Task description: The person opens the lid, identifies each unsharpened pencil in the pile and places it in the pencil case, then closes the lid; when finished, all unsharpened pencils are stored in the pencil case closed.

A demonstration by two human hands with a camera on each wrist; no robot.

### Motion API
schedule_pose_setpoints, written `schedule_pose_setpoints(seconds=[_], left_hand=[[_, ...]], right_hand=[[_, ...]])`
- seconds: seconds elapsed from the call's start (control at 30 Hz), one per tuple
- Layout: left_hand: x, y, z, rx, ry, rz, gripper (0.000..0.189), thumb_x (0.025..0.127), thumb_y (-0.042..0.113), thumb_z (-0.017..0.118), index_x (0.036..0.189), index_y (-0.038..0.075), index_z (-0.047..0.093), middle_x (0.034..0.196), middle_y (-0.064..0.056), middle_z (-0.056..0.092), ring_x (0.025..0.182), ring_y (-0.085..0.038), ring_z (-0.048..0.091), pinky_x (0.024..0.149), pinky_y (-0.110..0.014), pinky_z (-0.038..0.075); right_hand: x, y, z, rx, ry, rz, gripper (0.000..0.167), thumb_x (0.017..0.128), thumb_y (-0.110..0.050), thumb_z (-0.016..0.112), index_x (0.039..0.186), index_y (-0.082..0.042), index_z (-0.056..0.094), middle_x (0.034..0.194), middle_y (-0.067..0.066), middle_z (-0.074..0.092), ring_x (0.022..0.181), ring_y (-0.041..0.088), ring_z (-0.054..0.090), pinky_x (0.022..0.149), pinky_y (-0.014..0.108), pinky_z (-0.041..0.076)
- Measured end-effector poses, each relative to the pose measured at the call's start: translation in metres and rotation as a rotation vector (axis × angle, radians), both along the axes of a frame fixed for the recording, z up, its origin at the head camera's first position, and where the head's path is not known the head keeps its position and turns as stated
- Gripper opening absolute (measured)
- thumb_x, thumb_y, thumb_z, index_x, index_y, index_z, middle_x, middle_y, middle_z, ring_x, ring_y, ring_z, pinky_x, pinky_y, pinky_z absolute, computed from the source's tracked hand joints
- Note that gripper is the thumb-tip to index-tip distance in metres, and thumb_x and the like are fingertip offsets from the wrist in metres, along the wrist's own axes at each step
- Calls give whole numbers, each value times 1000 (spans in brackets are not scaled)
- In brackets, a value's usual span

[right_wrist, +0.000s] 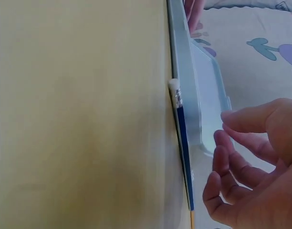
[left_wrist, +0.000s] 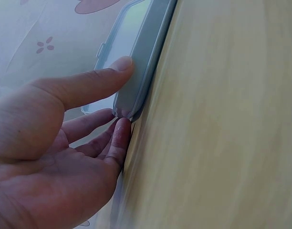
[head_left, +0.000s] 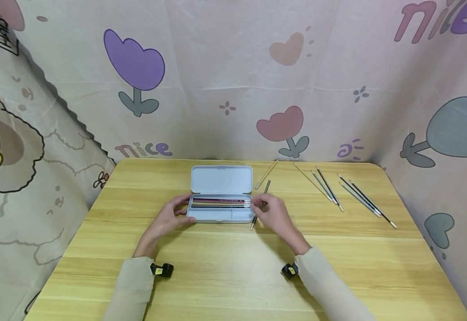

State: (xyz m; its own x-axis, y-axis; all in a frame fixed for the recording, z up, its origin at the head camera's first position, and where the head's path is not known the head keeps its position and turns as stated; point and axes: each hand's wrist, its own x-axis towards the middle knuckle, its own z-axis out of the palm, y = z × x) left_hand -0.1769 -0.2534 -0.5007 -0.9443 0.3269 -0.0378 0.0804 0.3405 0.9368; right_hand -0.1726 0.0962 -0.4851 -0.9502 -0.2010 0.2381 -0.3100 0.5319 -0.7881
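Note:
A pale blue pencil case (head_left: 209, 216) lies with its lid (head_left: 222, 179) tipped back. Several pencils (head_left: 217, 203) fill its rear compartment, eraser ends to the right. My left hand (head_left: 168, 219) holds the case's left end; the left wrist view has its thumb (left_wrist: 96, 86) against the front wall and its other fingers round the corner. Over the right end hovers my right hand (head_left: 274, 216), fingers loosely bent. No pencil shows between its fingertips (right_wrist: 223, 138) in the right wrist view. Beside that end, partly beneath this hand, lies a dark pencil (right_wrist: 184, 143) with a white eraser.
Behind the right hand lies a yellowish pencil (head_left: 267, 174). Two loose groups of pencils, one nearer (head_left: 324, 185) and one farther right (head_left: 365, 198), are on the wooden table (head_left: 217, 276). A patterned cloth (head_left: 217, 67) hangs behind and at both sides.

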Motion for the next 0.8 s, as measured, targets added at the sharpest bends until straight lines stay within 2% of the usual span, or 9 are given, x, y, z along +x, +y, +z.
schedule_pose_setpoints(seconds=[0.13, 0.27, 0.43, 0.57, 0.8], left_hand=[[0, 0, 1, 7, -9, 5, 83, 84, -5, 81, 155, -4, 37, 145, -30, 46, 119, -46, 59, 96, -35, 55], [0, -1, -1, 6, -12, 8, 83, 84, -5, 81, 155, -4, 38, 145, -30, 46, 119, -46, 59, 96, -35, 55], [-1, 0, -4, 5, -26, 7, 83, 84, -5, 81, 155, -3, 37, 145, -30, 45, 120, -45, 58, 97, -37, 54], [-1, 1, -4, 3, -27, 7, 83, 84, -5, 80, 155, -3, 37, 146, -29, 45, 121, -45, 58, 98, -37, 54], [-1, -1, -4, 7, -18, 6, 83, 84, -6, 80, 155, -3, 38, 146, -29, 44, 121, -46, 58, 98, -37, 54]], right_hand=[[5, 6, -2, 65, -47, 5, 12, 87, 1, 78, 99, -2, 75, 82, 1, 68, 74, 15, 63, 66, 25, 56], [8, 11, -2, 131, -138, 43, 15, 89, -2, 78, 103, -2, 76, 81, 0, 67, 74, 13, 61, 65, 25, 55], [15, 23, -1, 195, -228, 46, 12, 90, -6, 77, 102, -4, 76, 89, 2, 67, 79, 15, 63, 68, 28, 56], [22, 41, -2, 216, -234, -4, 16, 87, -3, 79, 102, -4, 75, 97, 6, 65, 83, 17, 63, 73, 32, 57], [29, 72, 0, 210, -205, -62, 21, 85, 7, 74, 104, -3, 71, 91, 6, 70, 82, 17, 66, 74, 34, 58]])
